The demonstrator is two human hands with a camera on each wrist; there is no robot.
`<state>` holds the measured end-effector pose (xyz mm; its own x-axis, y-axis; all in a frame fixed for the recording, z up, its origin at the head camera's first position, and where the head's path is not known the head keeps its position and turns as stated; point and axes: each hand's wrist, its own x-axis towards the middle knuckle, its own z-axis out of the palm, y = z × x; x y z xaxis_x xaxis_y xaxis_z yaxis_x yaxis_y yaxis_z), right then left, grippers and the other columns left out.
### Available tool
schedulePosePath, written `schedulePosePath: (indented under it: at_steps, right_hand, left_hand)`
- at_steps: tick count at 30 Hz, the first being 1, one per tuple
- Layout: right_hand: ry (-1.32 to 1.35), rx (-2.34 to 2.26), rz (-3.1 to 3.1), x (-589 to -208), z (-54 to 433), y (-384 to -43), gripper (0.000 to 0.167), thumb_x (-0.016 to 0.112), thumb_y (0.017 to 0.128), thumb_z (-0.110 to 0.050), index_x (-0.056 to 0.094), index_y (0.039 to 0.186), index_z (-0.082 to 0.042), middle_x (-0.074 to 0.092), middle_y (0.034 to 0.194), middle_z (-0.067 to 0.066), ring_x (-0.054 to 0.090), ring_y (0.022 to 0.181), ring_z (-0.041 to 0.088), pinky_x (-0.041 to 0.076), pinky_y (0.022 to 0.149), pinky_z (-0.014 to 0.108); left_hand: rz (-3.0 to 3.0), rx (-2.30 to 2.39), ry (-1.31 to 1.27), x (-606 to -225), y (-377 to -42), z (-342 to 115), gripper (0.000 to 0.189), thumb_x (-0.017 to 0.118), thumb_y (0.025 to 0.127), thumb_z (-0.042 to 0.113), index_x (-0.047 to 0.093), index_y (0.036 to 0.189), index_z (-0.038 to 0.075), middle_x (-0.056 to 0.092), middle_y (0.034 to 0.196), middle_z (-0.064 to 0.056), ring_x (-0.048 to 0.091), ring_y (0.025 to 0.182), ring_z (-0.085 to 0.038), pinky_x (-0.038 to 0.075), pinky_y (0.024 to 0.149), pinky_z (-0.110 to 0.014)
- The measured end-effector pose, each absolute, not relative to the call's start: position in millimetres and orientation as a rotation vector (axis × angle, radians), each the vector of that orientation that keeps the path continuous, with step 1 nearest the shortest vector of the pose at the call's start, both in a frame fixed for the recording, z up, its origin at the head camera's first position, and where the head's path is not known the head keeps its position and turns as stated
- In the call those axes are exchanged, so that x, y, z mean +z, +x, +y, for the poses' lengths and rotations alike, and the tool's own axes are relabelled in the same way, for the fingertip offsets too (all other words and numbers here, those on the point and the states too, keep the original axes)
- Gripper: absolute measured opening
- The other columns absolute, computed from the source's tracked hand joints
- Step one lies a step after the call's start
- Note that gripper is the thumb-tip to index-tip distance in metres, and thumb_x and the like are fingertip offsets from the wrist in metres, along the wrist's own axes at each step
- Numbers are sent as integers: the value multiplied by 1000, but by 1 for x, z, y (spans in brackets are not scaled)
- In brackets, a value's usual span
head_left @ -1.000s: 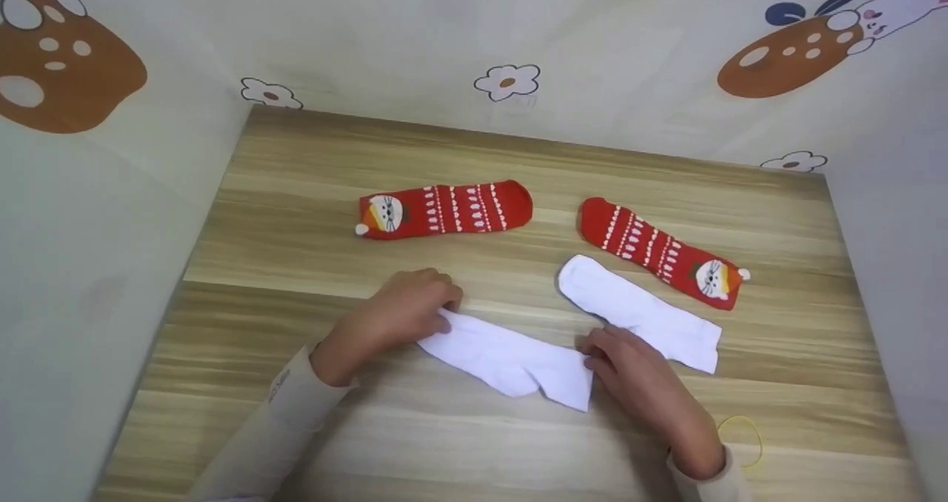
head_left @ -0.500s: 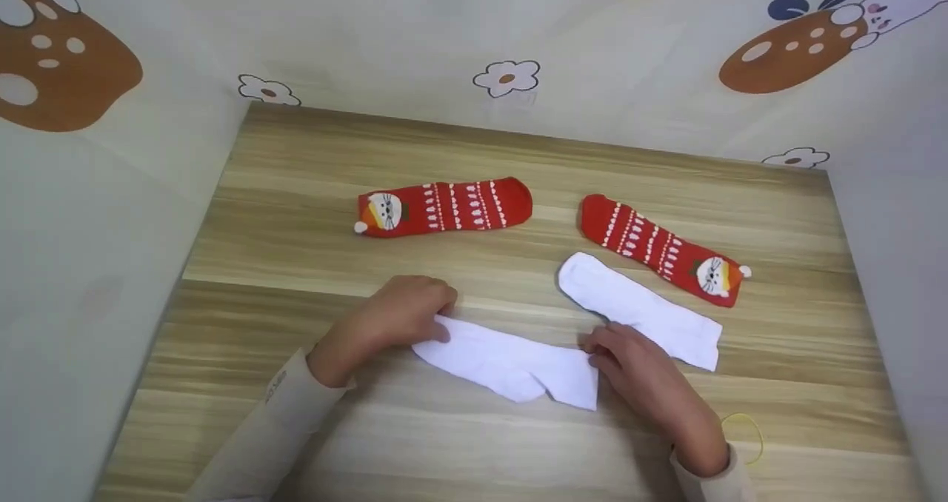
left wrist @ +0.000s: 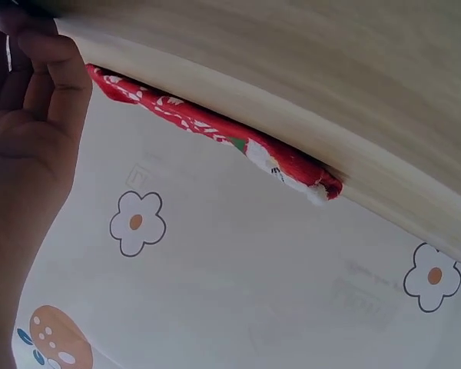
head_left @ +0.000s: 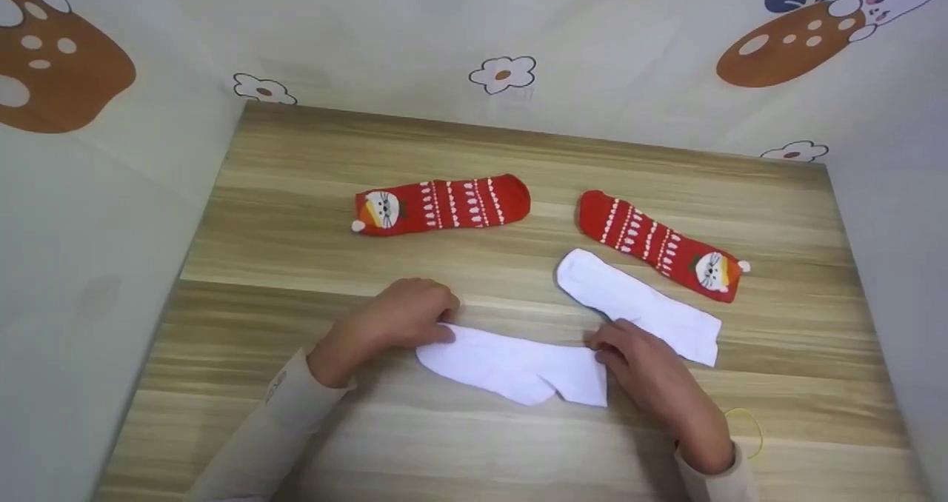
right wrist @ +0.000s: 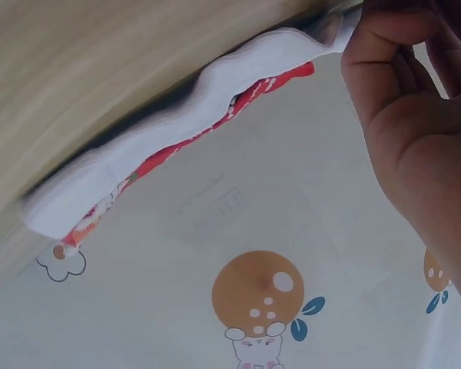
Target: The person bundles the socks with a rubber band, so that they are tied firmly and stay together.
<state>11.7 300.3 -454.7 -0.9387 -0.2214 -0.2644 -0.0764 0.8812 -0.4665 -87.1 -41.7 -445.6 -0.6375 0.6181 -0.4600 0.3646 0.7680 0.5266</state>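
In the head view a white sock lies flat on the wooden tabletop, nearly level across the near middle. My left hand pinches its rounded toe end. At the other end my right hand pinches the upper corner of the cuff. A second white sock lies slanted just beyond the right hand, and also shows in the right wrist view. In the left wrist view my left hand has curled fingers, and its fingertips are cut off by the frame.
Farther back lie two red patterned socks, the left one roughly level and the right one slanted. A thin yellow rubber band is beside the right wrist. Printed fabric walls border the tabletop.
The near white sock has turned slightly and lies more level. Its cuff end has shifted a little right along with the right hand. The other socks stay in place.
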Motion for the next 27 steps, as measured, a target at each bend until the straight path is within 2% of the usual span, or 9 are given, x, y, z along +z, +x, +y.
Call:
schedulePosePath:
  at_steps: [7,14,19,22,27]
  right_hand:
    - [-198,-662,2760,-454,303,12,19,74,95,-10,76,109,-22,71,100,-7,63,90,9,57,88,42]
    - [-171,-682,2803,-456,304,13,17,72,94,-6,76,104,-19,69,97,-5,62,87,10,56,85,42]
    - [-163,-683,2784,-456,305,13,17,72,94,-7,76,106,-19,70,98,-6,61,87,10,56,86,42]
    - [-176,-694,2776,-455,306,13,16,73,94,-9,76,106,-20,70,99,-7,60,87,9,56,86,41]
    - [-122,-768,2759,-447,314,11,12,74,95,-18,76,105,-25,70,97,-11,60,85,9,55,81,33]
  left_hand:
    - [2288,517,741,-446,-88,-39,17,80,90,32,74,94,17,63,75,7,58,78,-14,48,80,-35]
    - [2255,560,768,-448,-89,-38,15,82,88,30,72,86,19,63,70,7,59,77,-15,48,76,-33]
    - [2248,568,780,-450,-89,-38,15,82,88,32,71,86,22,63,71,9,59,77,-13,48,77,-33]
    - [2251,603,790,-451,-89,-38,15,81,89,35,72,89,22,64,73,10,60,78,-12,49,77,-33]
    - [2285,691,794,-452,-90,-35,24,79,90,39,74,106,22,68,85,11,61,83,-11,53,81,-32]
